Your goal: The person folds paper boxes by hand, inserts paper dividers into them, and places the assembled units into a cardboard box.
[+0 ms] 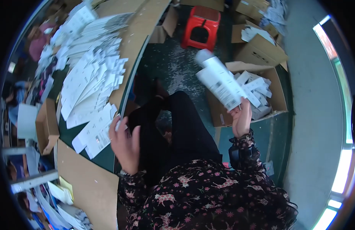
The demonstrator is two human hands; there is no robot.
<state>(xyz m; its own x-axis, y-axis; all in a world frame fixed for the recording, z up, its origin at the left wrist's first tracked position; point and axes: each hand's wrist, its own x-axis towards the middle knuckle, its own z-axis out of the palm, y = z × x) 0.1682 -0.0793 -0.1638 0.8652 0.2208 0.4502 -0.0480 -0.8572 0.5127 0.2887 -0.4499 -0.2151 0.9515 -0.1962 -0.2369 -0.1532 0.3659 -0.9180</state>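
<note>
My right hand (pixel 242 117) grips the lower end of a white printed carton (pixel 219 80), which is tilted and slightly blurred. Behind it, on the floor, an open cardboard box (pixel 279 88) holds several small white boxes (pixel 258 88). My left hand (pixel 125 143) is raised beside the table's edge with its fingers apart and nothing visible in it. Nearest to that hand is a flat white carton blank (pixel 95 134) on the table. Beyond it, many more carton blanks (pixel 89 80) lie fanned out in an overlapping pile.
A red stool (pixel 202 27) stands on the dark green floor ahead. Further cardboard boxes (pixel 258 50) stand behind the filled one, along the grey wall (pixel 311 96). On the left are a small brown box (pixel 47 126) and a brown cardboard sheet (pixel 89 184). Other people sit at the far left.
</note>
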